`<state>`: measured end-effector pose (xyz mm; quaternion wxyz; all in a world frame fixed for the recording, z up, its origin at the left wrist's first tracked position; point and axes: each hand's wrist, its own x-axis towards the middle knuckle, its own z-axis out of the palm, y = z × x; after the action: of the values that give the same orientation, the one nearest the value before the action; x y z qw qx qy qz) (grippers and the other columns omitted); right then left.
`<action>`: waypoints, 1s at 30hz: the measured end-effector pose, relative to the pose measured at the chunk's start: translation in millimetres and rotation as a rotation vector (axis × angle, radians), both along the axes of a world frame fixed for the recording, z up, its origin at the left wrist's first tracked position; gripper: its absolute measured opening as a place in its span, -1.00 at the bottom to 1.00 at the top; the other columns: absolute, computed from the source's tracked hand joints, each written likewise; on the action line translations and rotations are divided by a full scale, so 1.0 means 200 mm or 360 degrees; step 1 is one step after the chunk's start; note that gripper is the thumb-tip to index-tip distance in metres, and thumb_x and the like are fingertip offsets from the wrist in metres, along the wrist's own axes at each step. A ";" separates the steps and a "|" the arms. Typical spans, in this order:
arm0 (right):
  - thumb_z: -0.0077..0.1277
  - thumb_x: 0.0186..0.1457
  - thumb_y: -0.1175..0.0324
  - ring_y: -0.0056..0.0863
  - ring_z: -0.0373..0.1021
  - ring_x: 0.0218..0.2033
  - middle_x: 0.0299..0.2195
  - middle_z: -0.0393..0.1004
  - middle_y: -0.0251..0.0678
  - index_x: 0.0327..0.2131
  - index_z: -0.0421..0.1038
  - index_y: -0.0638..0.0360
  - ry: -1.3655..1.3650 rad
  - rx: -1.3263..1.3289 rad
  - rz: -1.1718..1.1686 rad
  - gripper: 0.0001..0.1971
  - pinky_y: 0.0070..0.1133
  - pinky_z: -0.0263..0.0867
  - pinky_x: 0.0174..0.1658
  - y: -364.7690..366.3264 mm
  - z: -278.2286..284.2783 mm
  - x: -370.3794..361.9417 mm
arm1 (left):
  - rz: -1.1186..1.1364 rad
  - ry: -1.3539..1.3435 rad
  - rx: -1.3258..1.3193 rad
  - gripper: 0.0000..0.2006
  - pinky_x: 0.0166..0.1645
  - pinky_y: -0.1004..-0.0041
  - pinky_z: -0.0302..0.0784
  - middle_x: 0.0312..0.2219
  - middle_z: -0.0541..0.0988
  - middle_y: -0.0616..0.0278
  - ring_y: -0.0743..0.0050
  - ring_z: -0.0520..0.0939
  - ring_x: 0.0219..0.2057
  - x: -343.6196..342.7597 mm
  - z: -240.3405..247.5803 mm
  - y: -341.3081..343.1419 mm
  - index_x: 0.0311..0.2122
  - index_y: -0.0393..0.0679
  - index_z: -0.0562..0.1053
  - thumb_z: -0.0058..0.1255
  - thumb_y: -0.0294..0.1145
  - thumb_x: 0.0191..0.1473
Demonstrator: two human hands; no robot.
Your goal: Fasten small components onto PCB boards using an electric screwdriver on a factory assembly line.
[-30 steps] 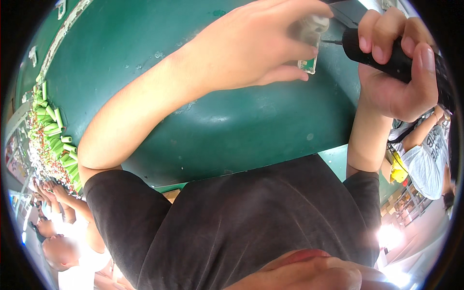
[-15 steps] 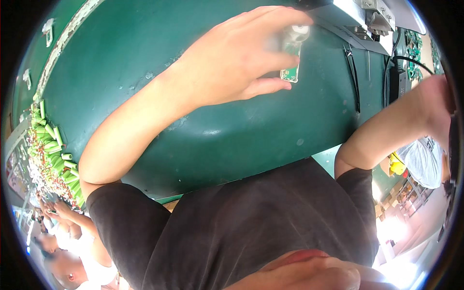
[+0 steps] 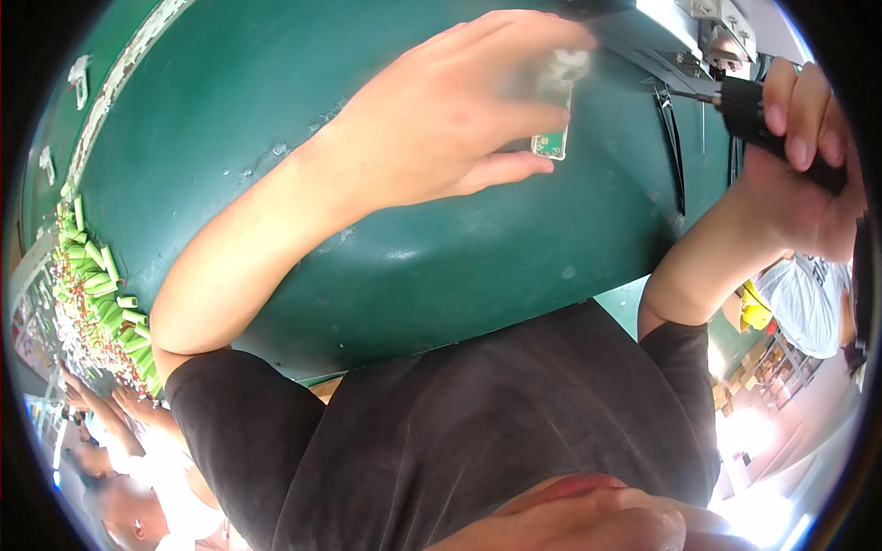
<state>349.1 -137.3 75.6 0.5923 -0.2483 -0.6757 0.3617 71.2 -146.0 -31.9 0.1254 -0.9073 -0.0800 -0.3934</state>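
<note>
Fingers bent, my left hand (image 3: 450, 119) grips a small green circuit board (image 3: 552, 144) set in a pale, clear-edged casing, low over the green tabletop. A round whitish part shows at the casing's far end, and my fingers hide its middle. At the right edge, my right hand (image 3: 808, 119) is wrapped round a black electric screwdriver (image 3: 746, 108). Its thin metal bit points left toward the board, with a gap between them. Black tweezers (image 3: 674, 151) lie on the table between the two hands, below the bit.
A metal fixture (image 3: 675, 32) stands at the far right. Many green-sleeved parts with wires (image 3: 101, 275) are heaped along the left edge of the green table (image 3: 441, 248). Small white pieces (image 3: 80, 83) lie beyond the worn strip at far left. Other people sit at lower left and right.
My right hand has risen from the right edge, and the black screwdriver in it has come into view. My left hand and the circuit board have stayed almost still.
</note>
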 end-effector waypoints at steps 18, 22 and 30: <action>-0.24 0.23 0.33 -0.57 0.16 -0.56 -0.57 0.17 -0.43 -0.49 0.15 0.07 -0.0239 -0.0359 0.0183 -0.80 -0.46 0.18 -0.36 -0.19 -0.12 -0.35 | -0.0144 -0.0064 -0.0486 -0.78 0.30 0.15 0.35 0.16 0.33 -0.22 -0.13 0.39 0.23 -0.02 0.01 -0.06 -0.26 -0.28 0.60 0.22 -0.31 0.10; -0.21 0.29 0.36 -0.56 0.18 -0.56 -0.54 0.19 -0.40 -0.48 0.18 0.12 -0.0163 -0.0344 0.0344 -0.78 -0.45 0.19 -0.35 -0.15 -0.17 -0.33 | 0.0159 0.0293 -0.0349 -0.78 0.31 0.14 0.33 0.17 0.32 -0.22 -0.13 0.38 0.24 -0.05 0.08 -0.10 -0.25 -0.27 0.60 0.21 -0.31 0.11; -0.18 0.29 0.62 -0.55 0.19 -0.57 -0.51 0.23 -0.34 0.07 0.29 0.10 -0.0019 -0.0131 0.0604 -0.69 -0.42 0.23 -0.38 -0.13 -0.15 -0.42 | 0.0034 -0.0134 -0.1383 -0.77 0.20 0.24 0.50 0.17 0.43 0.15 0.17 0.49 0.17 -0.03 0.08 -0.19 -0.25 -0.10 0.64 0.34 -0.28 -0.04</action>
<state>265.6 -163.7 44.8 0.4989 -0.1427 -0.6986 0.4927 64.6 -183.0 -16.0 -0.2672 -0.8581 -0.2525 -0.3585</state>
